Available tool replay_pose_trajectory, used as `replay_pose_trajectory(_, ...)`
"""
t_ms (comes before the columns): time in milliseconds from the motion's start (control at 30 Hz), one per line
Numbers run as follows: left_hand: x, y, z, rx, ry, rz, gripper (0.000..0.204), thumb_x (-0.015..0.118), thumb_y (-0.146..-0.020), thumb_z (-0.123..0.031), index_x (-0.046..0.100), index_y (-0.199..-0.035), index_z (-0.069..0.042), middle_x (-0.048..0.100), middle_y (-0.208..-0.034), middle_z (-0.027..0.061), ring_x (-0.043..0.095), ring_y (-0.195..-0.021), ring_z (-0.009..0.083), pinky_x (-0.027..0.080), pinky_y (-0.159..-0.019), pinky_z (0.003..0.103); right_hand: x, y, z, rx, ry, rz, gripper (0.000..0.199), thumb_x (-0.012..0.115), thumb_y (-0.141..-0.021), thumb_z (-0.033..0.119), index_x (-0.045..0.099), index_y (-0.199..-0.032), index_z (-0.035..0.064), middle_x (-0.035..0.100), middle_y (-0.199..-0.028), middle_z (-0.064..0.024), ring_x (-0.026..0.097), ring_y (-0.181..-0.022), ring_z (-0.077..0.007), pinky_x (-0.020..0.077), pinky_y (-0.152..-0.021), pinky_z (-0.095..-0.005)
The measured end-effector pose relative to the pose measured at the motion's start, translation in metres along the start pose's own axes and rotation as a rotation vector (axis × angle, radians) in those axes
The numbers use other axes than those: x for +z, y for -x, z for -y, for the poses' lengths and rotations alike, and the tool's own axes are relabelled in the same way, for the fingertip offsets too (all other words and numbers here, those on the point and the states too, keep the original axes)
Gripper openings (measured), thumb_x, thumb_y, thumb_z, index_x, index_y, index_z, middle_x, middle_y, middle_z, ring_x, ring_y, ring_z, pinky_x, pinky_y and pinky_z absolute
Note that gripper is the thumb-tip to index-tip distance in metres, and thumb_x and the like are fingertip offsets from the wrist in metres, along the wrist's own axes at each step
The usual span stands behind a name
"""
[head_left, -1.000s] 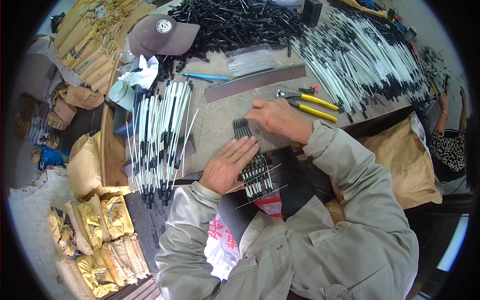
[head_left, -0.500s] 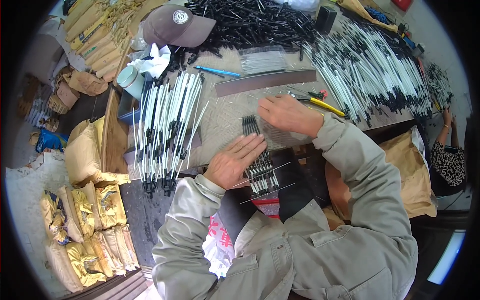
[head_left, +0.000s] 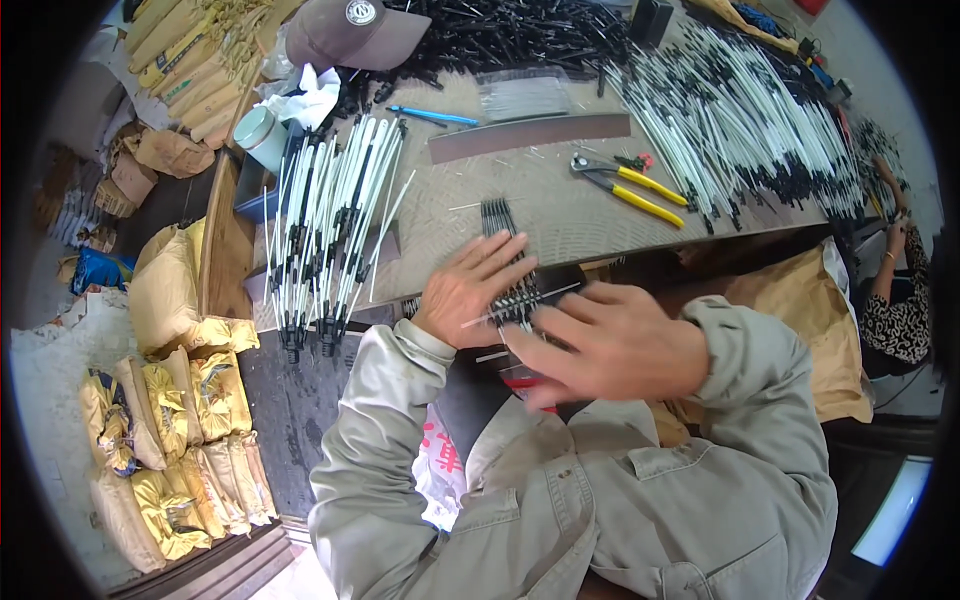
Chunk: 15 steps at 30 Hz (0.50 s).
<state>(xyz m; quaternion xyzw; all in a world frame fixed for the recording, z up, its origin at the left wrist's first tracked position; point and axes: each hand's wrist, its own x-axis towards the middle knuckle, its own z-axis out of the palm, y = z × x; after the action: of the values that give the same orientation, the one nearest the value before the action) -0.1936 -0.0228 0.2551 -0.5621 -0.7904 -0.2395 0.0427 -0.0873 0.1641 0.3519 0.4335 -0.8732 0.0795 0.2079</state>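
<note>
Side by side at the table's near edge lies a flat row of slim black rods (head_left: 496, 216), its lower part reaching over my lap. My left hand (head_left: 470, 285) rests flat on it, fingers stretched out. Thin pale wires cross the row near its lower end. My right hand (head_left: 615, 345), smeared by motion, is over or beside that lower end with its fingers apart; I make out nothing in it. Whether it touches the rods I cannot tell. Pincers (head_left: 630, 190) with yellow handles lie beyond it on the table.
A bundle of white-and-black rods (head_left: 335, 230) lies left, a larger pile (head_left: 740, 120) right. Black parts (head_left: 510, 35) heap at the back, beside a cap (head_left: 360, 35). A brown strip (head_left: 530, 137), a blue tool (head_left: 432, 115) and a cup (head_left: 262, 135) are nearer. Another person (head_left: 893, 310) is far right.
My right hand has come down from above the table, beside the rods' upper end, to their lower end, and its fingers have spread. The pincers are now uncovered. My left hand stays on the rods.
</note>
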Motion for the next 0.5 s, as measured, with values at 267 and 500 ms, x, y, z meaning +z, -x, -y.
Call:
replay_pose_trajectory(267,0.019,0.006,0.0,-0.059,0.001,-0.144,0.057,0.06,-0.07,-0.037,0.056,-0.12,-0.011,0.048,-0.132,0.0098,0.043,-0.123,0.0302,0.033,-0.102,0.044,0.029,-0.004,0.004,-0.044,0.072,0.056,0.021,0.058,-0.073,0.015,0.058,-0.093,0.0083,0.047,-0.07,-0.0027,0.052,-0.051,-0.0138,0.0394,-0.044,-0.0272)
replay_pose_trajectory(500,0.019,0.002,-0.009,-0.064,0.022,-0.202,0.066,0.068,-0.066,-0.054,0.059,-0.112,-0.007,0.055,-0.122,0.0124,0.048,-0.116,0.0303,0.037,-0.099,0.04,-0.001,-0.018,-0.022,0.037,-0.029,-0.05,0.009,0.058,-0.074,0.012,0.051,-0.08,0.0082,0.052,-0.077,-0.0046,0.056,-0.055,-0.0196,0.0434,-0.047,-0.0302)
